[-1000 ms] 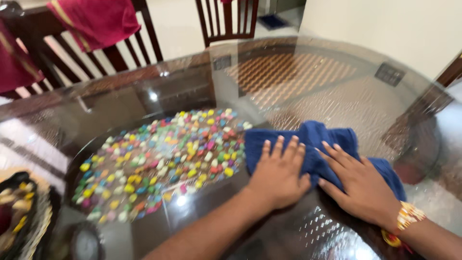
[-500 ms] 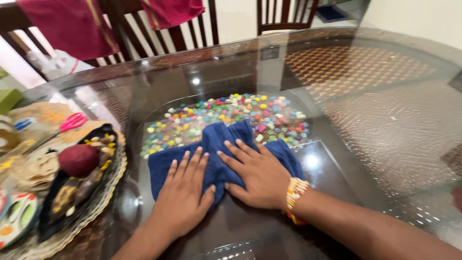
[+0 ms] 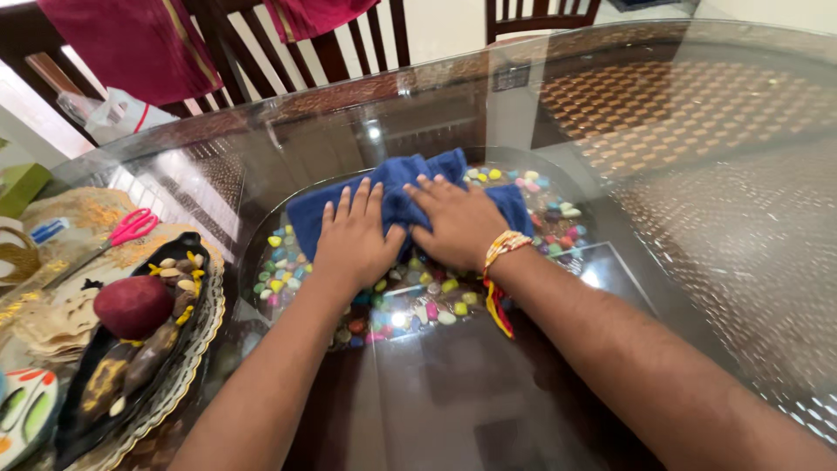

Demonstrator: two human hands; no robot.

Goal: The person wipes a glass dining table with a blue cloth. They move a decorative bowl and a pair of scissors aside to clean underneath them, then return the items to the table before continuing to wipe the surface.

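Item: glass-topped bench [image 3: 488,410], wiping in hand.

Near: bare glass in front of the forearms shows lamp glare and reflections; whether it has been wiped cannot be told.

Middle: left hand [image 3: 356,237] and right hand [image 3: 459,220], both flat, fingers spread wide, palms pressing down on a blue cloth [image 3: 397,187] (nothing gripped; the cloth is pinned, not clutched). The right wrist carries a beaded thread band [image 3: 504,247]. The cloth lies bunched on the glass over a recessed bed of coloured pebbles [image 3: 418,301], covering its far-left part.

Left edge: a dark tray [image 3: 187,253] of dried items with a dark red ball [image 3: 132,305], pink-handled scissors [image 3: 131,227].

Far: a wide stretch of glass to the right [image 3: 697,131] lies beyond the cloth; dark wooden chairs [image 3: 340,48] draped in maroon fabric.

Judgement: work is midway at most; the cloth sits near the centre, with much of the surface well apart from it.
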